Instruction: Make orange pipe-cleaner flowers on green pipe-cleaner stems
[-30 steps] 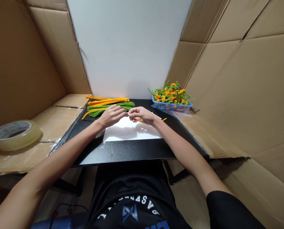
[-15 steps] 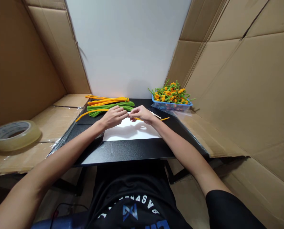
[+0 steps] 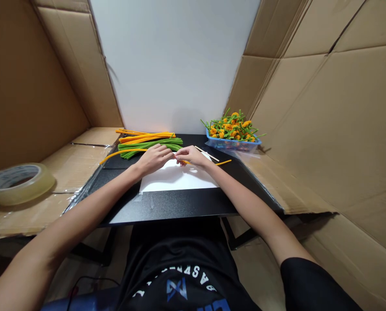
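Note:
My left hand (image 3: 156,158) and my right hand (image 3: 191,156) meet over a white sheet of paper (image 3: 176,179), fingers closed. Between them runs an orange pipe cleaner (image 3: 123,152). One end sticks out left past my left hand, bending down over the table edge. Its other end shows to the right, beyond my right wrist. The middle part is covered by my fingers. Just behind my left hand lies a bundle of green pipe cleaners (image 3: 137,147), with orange pipe cleaners (image 3: 144,138) behind it. A thin pale stick (image 3: 208,153) rests beside my right hand.
A blue basket (image 3: 233,143) heaped with orange and green pipe-cleaner flowers (image 3: 233,126) stands at the back right. On the left cardboard ledge sits a roll of clear tape (image 3: 19,183). Cardboard walls (image 3: 335,116) flank the black table (image 3: 176,207), with a white panel (image 3: 173,65) behind.
Both hands stay almost in place, with slight finger movement. My right hand has shifted a little, showing more of the pale stick. The pipe cleaner's left end reaches slightly farther left.

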